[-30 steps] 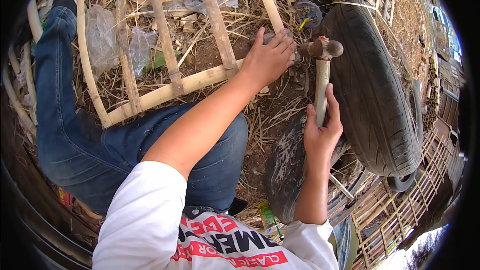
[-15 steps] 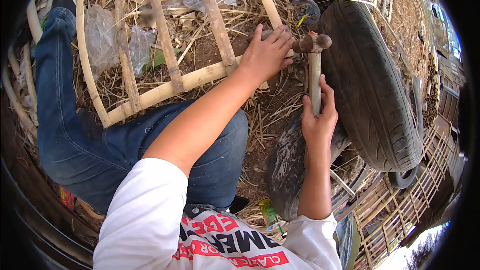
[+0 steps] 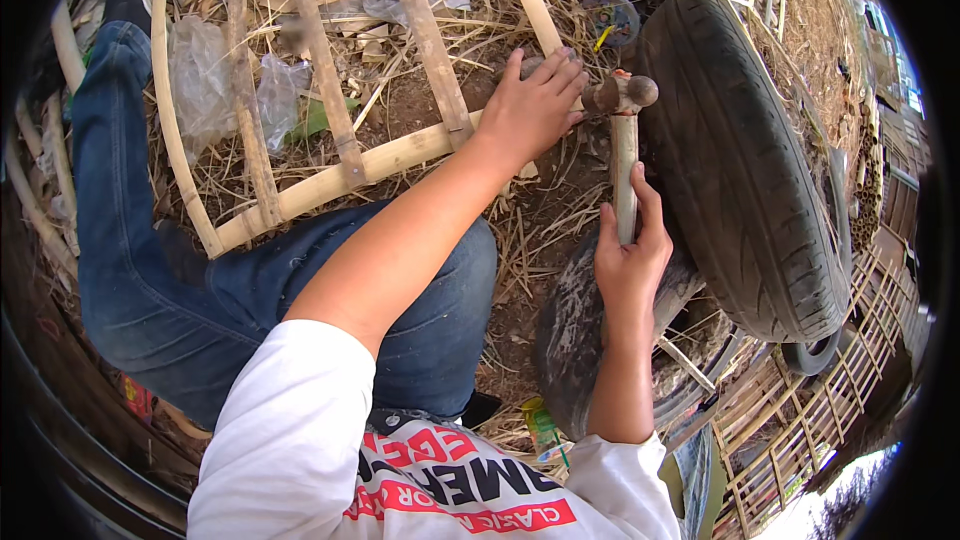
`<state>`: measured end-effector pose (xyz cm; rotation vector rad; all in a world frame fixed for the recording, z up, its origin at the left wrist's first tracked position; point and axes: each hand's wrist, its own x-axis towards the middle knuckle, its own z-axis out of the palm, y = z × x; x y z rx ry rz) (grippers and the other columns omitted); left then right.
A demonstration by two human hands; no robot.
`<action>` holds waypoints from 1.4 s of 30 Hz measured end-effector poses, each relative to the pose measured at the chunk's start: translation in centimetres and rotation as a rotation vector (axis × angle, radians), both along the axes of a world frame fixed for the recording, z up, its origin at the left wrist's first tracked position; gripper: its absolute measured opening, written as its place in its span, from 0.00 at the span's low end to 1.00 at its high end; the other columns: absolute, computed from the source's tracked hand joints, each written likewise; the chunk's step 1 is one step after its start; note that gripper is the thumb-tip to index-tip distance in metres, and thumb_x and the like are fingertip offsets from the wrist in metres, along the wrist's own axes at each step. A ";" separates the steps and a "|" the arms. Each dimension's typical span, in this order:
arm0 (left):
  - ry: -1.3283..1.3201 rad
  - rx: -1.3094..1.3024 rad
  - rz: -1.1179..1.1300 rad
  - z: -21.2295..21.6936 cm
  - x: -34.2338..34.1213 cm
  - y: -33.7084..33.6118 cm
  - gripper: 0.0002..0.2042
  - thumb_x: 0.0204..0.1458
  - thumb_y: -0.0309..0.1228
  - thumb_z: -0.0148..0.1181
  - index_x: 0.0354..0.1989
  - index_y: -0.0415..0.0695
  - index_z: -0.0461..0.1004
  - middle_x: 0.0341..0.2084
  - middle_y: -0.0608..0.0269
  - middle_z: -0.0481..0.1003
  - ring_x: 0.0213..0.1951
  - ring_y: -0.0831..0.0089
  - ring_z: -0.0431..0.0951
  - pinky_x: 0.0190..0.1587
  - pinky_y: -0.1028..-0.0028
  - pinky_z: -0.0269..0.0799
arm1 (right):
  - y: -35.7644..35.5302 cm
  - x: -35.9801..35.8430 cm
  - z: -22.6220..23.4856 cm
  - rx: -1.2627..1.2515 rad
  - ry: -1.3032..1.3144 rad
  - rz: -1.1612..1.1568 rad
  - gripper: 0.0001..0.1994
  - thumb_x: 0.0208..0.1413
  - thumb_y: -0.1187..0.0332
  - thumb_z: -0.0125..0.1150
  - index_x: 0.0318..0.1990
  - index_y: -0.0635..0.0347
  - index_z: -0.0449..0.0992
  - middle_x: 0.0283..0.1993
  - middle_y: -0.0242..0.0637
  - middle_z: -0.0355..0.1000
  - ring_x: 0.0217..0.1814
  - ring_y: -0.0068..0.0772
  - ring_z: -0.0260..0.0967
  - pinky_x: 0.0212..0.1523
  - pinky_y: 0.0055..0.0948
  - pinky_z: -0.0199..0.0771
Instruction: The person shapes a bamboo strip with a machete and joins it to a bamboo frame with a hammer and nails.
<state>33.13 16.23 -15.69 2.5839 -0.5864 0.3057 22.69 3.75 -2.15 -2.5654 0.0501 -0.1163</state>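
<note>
My right hand (image 3: 636, 255) is closed round the pale wooden handle of a hammer (image 3: 625, 165), thumb laid along it. The rusty ball-ended head sits at the right end of a bamboo frame (image 3: 400, 153), beside my left fingertips. At that corner my left hand (image 3: 532, 105) grips the frame, its fingers wrapped over the joint of the bottom rail and the end slat. What lies under the palm is hidden. Several slats run from the rail toward the far side. Part of the frame lies over my bent leg in blue jeans (image 3: 390, 280).
A worn black tyre (image 3: 740, 170) leans close to the right of the hammer, with a dusty second tyre (image 3: 570, 340) beside my right forearm. Clear plastic bags (image 3: 200, 80), straw and a plastic cup (image 3: 612, 20) litter the ground. Bamboo lattice panels (image 3: 790, 440) stand at right.
My right hand has moved slightly nearer to me and left. The hammer head has shifted a little left and down, against the frame's corner. My left hand holds its place.
</note>
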 end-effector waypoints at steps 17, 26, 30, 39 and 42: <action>-0.004 -0.011 0.011 -0.3 0.0 -0.1 0.25 0.54 0.44 0.57 0.59 0.48 0.67 0.59 0.66 0.65 0.65 0.72 0.59 0.59 0.47 0.58 | -0.1 1.0 0.2 -0.075 0.045 0.001 0.22 0.51 0.80 0.60 0.56 0.63 0.69 0.55 0.53 0.72 0.60 0.45 0.69 0.55 0.32 0.68; 0.003 0.014 0.023 -0.4 -0.2 -0.3 0.26 0.55 0.44 0.54 0.61 0.47 0.65 0.61 0.65 0.64 0.66 0.72 0.57 0.60 0.45 0.57 | 0.7 1.5 0.7 -0.144 -0.011 0.039 0.22 0.50 0.82 0.58 0.55 0.64 0.70 0.44 0.55 0.73 0.44 0.56 0.73 0.43 0.39 0.73; 0.023 0.026 0.030 -0.4 -0.2 -0.5 0.26 0.56 0.44 0.53 0.61 0.47 0.65 0.61 0.66 0.64 0.67 0.73 0.57 0.59 0.43 0.56 | 0.6 1.4 0.6 -0.171 -0.023 0.043 0.22 0.50 0.82 0.58 0.55 0.64 0.70 0.44 0.56 0.73 0.44 0.57 0.73 0.43 0.39 0.73; 0.067 0.081 0.040 -0.3 -0.2 -0.9 0.25 0.58 0.44 0.51 0.62 0.46 0.64 0.63 0.66 0.62 0.67 0.73 0.55 0.58 0.40 0.55 | 0.0 1.6 0.3 -0.069 -0.009 0.016 0.21 0.51 0.80 0.60 0.54 0.63 0.70 0.47 0.55 0.74 0.48 0.56 0.74 0.47 0.37 0.73; 0.056 0.065 0.039 -0.3 -0.3 -0.9 0.25 0.58 0.43 0.50 0.62 0.46 0.64 0.63 0.66 0.62 0.68 0.73 0.55 0.59 0.41 0.55 | 0.5 1.2 1.6 -0.006 0.088 -0.118 0.23 0.52 0.81 0.60 0.57 0.62 0.70 0.53 0.48 0.74 0.52 0.30 0.72 0.51 0.28 0.70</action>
